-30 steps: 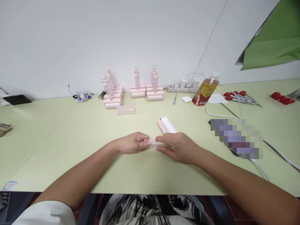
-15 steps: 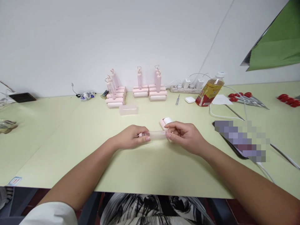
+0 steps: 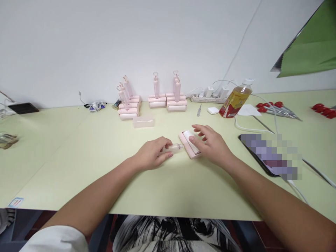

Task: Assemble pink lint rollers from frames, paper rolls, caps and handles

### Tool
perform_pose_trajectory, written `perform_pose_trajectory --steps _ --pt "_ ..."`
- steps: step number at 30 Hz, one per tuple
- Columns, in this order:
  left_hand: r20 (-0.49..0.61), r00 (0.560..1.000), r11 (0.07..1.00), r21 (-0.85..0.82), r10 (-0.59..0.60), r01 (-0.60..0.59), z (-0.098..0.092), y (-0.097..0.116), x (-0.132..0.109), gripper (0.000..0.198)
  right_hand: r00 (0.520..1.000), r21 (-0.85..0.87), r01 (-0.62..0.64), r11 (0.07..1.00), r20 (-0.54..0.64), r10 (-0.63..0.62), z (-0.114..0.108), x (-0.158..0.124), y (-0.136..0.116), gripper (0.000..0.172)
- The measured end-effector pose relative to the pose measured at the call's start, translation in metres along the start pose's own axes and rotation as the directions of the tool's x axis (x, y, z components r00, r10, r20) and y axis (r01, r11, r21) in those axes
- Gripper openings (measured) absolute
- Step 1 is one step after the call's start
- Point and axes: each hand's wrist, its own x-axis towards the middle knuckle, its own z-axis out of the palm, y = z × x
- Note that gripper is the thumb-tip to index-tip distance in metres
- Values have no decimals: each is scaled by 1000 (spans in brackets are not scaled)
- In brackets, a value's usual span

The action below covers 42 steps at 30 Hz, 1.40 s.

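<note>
My left hand [image 3: 154,153] is closed around a clear tube [image 3: 174,148] that lies sideways, its free end pointing right. That end is close to a pink lint roller head [image 3: 187,144] with a white roll [image 3: 193,142]. Over the roller's right side, my right hand [image 3: 210,143] has its fingers apart; whether its thumb touches the roll I cannot tell. A translucent pink cover [image 3: 143,121] rests on the table further back, left of the roller. Behind it stand several pink rollers [image 3: 176,106] with upright clear handles.
A drink bottle [image 3: 236,99] stands at the back right beside a power strip [image 3: 208,99]. The phone [image 3: 267,155] and its cable lie right of my right hand. Red-capped tools [image 3: 279,109] are at the far right, a small screwdriver [image 3: 199,110] behind the roller.
My right hand has let go of the tube's right end and moved up and right to the roller head, with its fingers spread. My left hand has shifted slightly right with the tube.
</note>
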Motion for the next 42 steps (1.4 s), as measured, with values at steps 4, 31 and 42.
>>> perform_pose_trajectory --steps 4,31,42 --pt "-8 997 997 34 -71 71 -3 -4 1 25 968 -82 -149 985 193 163 5 8 12 75" --pt "-159 979 992 17 128 -127 10 0 -1 37 868 804 -496 329 446 218 5 -6 -17 50" --pt "-176 981 988 141 84 -60 10 2 -2 33 879 816 -476 329 429 209 10 -8 -20 55"
